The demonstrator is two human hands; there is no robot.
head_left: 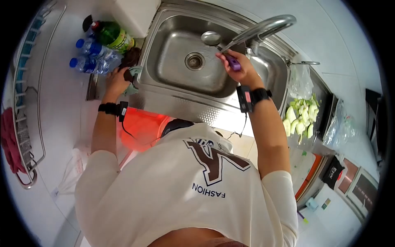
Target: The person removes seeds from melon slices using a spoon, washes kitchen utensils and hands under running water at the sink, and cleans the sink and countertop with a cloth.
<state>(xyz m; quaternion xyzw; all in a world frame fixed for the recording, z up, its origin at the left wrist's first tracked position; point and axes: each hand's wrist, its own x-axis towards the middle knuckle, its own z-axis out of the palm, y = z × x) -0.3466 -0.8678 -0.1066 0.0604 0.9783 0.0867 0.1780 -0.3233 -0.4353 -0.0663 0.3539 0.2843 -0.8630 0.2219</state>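
My right hand (240,68) is closed round the purple handle of a metal spoon (211,38), whose bowl is over the large sink basin (173,41). The curved faucet (263,29) reaches down close to that hand. At the left rim of the sink, my left hand (117,84) rests beside a pale green cloth (132,78) and a dark brown item; its fingers are partly hidden, and whether it grips either is unclear. The drain (194,61) shows at the bottom of the basin.
Plastic bottles (96,64) and a green bottle (113,36) stand left of the sink. Cut pale green vegetables (302,115) and a plastic bag (300,82) lie at right. A red bucket (142,127) is below the counter. A wire rack (24,99) is far left.
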